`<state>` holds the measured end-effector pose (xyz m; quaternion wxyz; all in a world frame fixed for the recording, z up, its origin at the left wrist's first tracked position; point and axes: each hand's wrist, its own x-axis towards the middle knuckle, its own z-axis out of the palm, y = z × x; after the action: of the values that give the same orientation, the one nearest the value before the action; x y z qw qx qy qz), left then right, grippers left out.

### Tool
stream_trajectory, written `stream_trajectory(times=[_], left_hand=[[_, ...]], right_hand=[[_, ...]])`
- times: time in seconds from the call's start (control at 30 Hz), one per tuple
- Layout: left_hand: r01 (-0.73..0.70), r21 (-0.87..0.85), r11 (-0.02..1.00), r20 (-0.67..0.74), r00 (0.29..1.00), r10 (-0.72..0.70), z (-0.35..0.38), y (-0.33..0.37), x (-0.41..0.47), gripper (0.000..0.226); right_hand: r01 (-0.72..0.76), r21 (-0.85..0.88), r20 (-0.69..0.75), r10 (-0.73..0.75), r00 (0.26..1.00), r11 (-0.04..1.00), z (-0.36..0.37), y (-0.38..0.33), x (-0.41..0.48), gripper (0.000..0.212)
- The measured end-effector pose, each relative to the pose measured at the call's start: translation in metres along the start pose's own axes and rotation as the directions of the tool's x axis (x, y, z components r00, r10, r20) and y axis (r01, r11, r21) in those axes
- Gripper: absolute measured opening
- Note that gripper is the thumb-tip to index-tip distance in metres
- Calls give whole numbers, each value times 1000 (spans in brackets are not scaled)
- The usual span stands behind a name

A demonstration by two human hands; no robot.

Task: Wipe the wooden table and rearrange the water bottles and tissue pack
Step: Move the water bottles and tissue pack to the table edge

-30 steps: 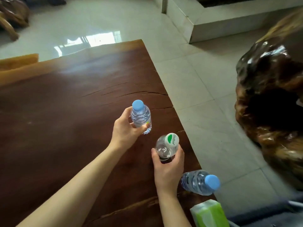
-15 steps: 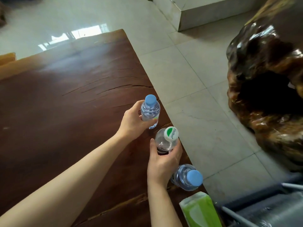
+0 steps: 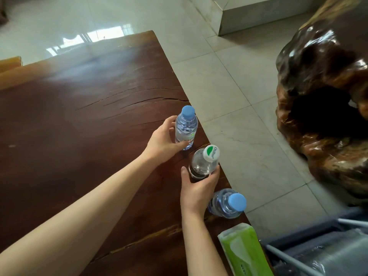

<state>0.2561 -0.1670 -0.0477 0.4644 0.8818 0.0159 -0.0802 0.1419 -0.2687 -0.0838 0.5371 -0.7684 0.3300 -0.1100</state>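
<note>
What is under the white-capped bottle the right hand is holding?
The white-capped bottle stands over the dark wooden table near its edge. The right hand wraps its lower part, so whether the base touches the wood is hidden.

Three bottles [image 3: 186, 128]; green tissue pack [image 3: 246, 252]

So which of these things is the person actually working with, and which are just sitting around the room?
Part of the job:
- wooden table
- far blue-capped bottle, in the left hand
- white-capped bottle, in the right hand
- near blue-capped bottle, standing free
- green tissue pack

Just lying about:
- glossy carved wood piece on the floor
- stone step
- grey object at bottom right
</note>
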Motion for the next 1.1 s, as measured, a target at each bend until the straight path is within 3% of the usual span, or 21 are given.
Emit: stream_trajectory(times=[0.1, 0.27, 0.4, 0.53, 0.77, 0.9, 1.1], left_hand=[[49, 65, 997, -34, 998, -47, -10, -6, -23, 82], [36, 187, 982, -48, 998, -28, -43, -20, -95, 54], [-9, 335, 942, -66, 997, 33, -74, -24, -166, 43], [-106, 481, 870, 0, 993, 121, -98, -15, -237, 37], [-327, 583, 743, 123, 940, 317, -119, 17, -328, 33], [-451, 553, 701, 209, 889, 407, -113, 53, -367, 32], [-650, 391, 652, 306, 759, 574, -63, 129, -416, 28]], right_hand=[[-47, -31, 58, 49, 997, 998, -3, 0, -15, 96], [-12, -228, 219, 63, 974, 974, -21, -2, -47, 81], [228, -334, 420, -72, 905, 914, -56, -8, -79, 57], [504, -392, 533, -256, 806, 770, -112, -17, -116, 44], [647, -449, 424, -490, 762, 617, -225, -22, -184, 31], [595, -500, 325, -501, 802, 629, -300, -20, -219, 37], [482, -577, 187, -468, 864, 659, -421, -4, -264, 44]])
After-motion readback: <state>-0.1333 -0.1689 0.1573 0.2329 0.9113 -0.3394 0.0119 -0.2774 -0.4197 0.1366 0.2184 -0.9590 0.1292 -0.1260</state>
